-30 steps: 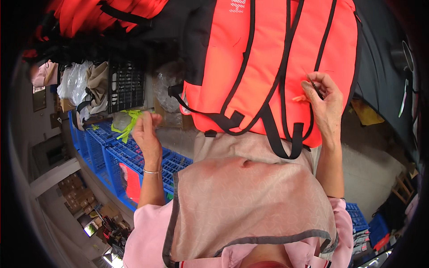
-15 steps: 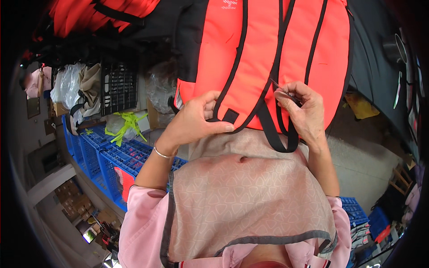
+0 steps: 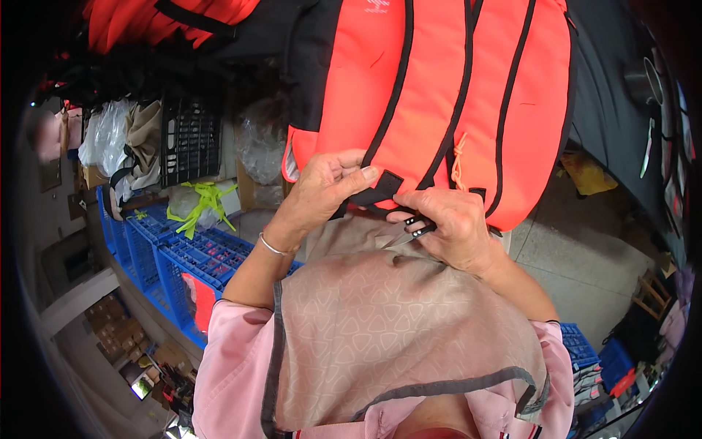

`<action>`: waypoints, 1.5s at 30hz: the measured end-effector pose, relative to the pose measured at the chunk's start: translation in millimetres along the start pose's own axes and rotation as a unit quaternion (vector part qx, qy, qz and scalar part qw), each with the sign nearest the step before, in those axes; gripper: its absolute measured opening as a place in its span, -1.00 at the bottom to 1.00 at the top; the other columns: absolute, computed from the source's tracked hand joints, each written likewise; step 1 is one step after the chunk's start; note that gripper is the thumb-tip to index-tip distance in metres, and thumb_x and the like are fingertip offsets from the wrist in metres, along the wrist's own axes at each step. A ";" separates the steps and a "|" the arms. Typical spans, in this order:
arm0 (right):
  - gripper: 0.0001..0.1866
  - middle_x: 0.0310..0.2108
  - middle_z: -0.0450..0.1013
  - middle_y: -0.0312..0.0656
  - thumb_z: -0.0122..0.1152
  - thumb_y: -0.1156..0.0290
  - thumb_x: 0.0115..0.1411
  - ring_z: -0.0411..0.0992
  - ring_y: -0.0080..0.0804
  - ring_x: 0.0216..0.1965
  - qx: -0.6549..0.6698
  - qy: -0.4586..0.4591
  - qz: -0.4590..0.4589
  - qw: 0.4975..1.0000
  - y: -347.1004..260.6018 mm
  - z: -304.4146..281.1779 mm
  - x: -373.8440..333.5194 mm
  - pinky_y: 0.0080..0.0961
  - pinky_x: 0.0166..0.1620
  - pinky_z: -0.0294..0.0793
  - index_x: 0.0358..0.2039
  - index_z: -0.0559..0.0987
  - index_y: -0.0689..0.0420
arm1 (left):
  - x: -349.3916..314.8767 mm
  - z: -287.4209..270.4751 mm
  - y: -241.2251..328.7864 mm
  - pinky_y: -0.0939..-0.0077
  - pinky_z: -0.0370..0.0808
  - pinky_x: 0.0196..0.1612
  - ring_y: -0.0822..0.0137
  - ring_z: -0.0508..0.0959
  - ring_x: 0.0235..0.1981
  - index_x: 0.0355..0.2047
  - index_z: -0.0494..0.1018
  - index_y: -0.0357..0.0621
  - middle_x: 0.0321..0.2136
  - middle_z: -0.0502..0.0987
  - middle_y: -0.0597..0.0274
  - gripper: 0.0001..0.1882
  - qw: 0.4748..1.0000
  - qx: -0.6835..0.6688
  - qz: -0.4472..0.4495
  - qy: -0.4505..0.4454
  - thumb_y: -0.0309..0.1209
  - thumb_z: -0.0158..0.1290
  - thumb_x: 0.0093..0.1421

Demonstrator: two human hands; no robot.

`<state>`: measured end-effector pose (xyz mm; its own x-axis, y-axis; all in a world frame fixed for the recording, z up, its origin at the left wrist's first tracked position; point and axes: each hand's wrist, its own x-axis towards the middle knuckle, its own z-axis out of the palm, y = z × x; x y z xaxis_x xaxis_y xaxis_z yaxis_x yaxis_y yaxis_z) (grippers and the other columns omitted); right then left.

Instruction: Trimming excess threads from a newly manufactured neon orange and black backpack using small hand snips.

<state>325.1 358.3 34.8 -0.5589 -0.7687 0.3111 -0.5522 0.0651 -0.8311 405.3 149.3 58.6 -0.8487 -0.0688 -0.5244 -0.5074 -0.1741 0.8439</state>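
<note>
A bright red-orange backpack with black edging lies in front of me, its two padded shoulder straps running toward my lap. My left hand pinches the lower end of the left strap, beside a black square patch. Close by on the same strap end, my right hand presses with thumb and finger. Thread snips with black handles sit in that hand's curled fingers, blades pointing down-left toward my patterned apron. An orange knotted cord lies on the right strap.
Blue plastic crates stand at left, with yellow-green ribbon on top. Behind them are a black crate and clear plastic. More red-orange fabric is heaped at upper left. A dark surface borders the right.
My right hand has moved left and down to the strap end, and the snips now point toward my lap. The hanging black webbing loop is out of sight; the orange cord has come into view.
</note>
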 end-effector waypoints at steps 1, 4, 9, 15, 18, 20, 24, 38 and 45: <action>-0.75 -0.52 0.55 -0.15 0.47 0.62 -0.07 0.57 -0.34 -0.51 -0.002 0.001 0.000 1.000 0.2 -1.1 -0.3 -0.49 -0.50 0.51 -0.33 0.62 0.24 | 0.1 0.8 -0.4 0.66 0.51 -0.12 0.60 0.56 -0.28 -0.03 0.53 -0.31 -0.25 0.63 0.30 -0.69 0.999 0.003 0.031 0.014 -0.35 0.11 0.32; -0.76 -0.54 0.54 -0.16 0.45 0.64 -0.08 0.55 -0.36 -0.54 -0.040 -0.036 -0.031 0.998 3.3 -4.8 -0.6 -0.49 -0.53 0.47 -0.35 0.62 0.25 | 0.8 0.9 -3.8 0.62 0.52 -0.07 0.54 0.59 -0.20 -0.02 0.52 -0.34 -0.20 0.64 0.23 -0.69 0.997 -0.062 0.034 0.006 -0.41 0.15 0.28; -0.85 -0.63 0.47 -0.35 0.42 0.62 0.00 0.40 -0.65 -0.61 0.130 0.080 0.124 0.980 4.4 -2.5 1.7 -0.57 -0.58 0.32 -0.45 0.57 0.21 | -0.6 -4.4 -1.4 0.57 0.54 -0.04 0.48 0.61 -0.18 0.01 0.49 -0.35 -0.17 0.64 0.18 -0.61 0.997 -0.073 0.023 -0.034 -0.53 0.23 0.17; -0.52 -0.48 0.51 -0.23 0.44 0.51 0.09 0.51 -0.63 -0.39 0.195 0.157 0.271 0.930 12.6 -15.3 30.3 -0.66 -0.30 0.49 -0.05 0.36 0.21 | 5.6 0.9 1.0 0.57 0.58 -0.08 0.44 0.57 -0.07 0.05 0.48 -0.33 -0.02 0.55 0.15 -0.44 0.984 -0.132 0.009 -0.121 -0.63 0.36 -0.01; -0.52 -0.47 0.52 -0.22 0.39 0.53 0.13 0.49 -0.63 -0.39 0.218 0.173 0.280 0.919 20.0 -23.4 39.9 -0.65 -0.29 0.48 -0.02 0.33 0.22 | 12.6 6.5 -3.2 0.53 0.59 -0.07 0.41 0.50 0.05 -0.02 0.53 -0.35 0.20 0.33 0.10 -0.48 0.988 -0.065 0.034 -0.137 -0.63 0.38 -0.04; -0.63 -0.51 0.48 -0.27 0.34 0.55 0.17 0.40 -0.69 -0.45 0.198 0.194 0.262 0.924 30.4 -31.5 45.3 -0.66 -0.35 0.40 -0.07 0.37 0.21 | 17.2 15.1 4.4 0.26 0.50 0.13 0.20 0.37 0.23 -0.15 0.62 -0.29 0.41 -0.07 0.05 -0.62 0.990 0.015 0.061 -0.124 -0.57 0.38 -0.03; -0.68 -0.59 0.36 -0.43 0.35 0.50 0.17 0.25 -0.75 -0.51 0.282 0.213 0.275 0.894 36.5 -34.1 56.8 -0.66 -0.41 0.24 -0.14 0.40 0.18 | 34.0 30.2 10.7 0.00 0.10 0.39 -0.11 0.10 0.39 -0.18 0.68 -0.03 0.41 0.00 -0.08 -0.62 0.853 0.326 0.405 0.046 -0.50 0.37 -0.09; -0.62 -0.18 0.56 -0.02 0.39 0.39 0.12 0.56 -0.20 -0.16 -0.002 0.164 0.215 0.963 9.0 -65.5 -5.0 -0.37 -0.08 0.52 -0.05 0.59 0.25 | 69.1 20.6 -12.9 0.20 0.49 -0.04 0.27 0.56 -0.25 -0.32 0.68 0.01 -0.24 0.62 0.32 -0.63 0.694 0.462 0.550 0.052 -0.59 0.32 -0.22; -0.68 -0.36 0.57 -0.22 0.49 0.36 -0.01 0.48 -0.36 -0.47 -0.206 0.202 0.087 0.954 7.2 -55.3 -31.3 -0.45 -0.38 0.45 -0.24 0.64 0.17 | 71.3 28.9 -7.5 0.29 0.47 -0.20 0.29 0.53 -0.31 -0.33 0.67 -0.03 -0.23 0.62 0.33 -0.67 0.678 0.469 0.563 0.055 -0.59 0.28 -0.19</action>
<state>304.4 418.0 44.6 -0.8107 -0.4215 0.4064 -0.5794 0.4772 -0.6608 344.3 174.1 18.2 -0.7874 0.2780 0.5501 0.5366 0.7484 0.3899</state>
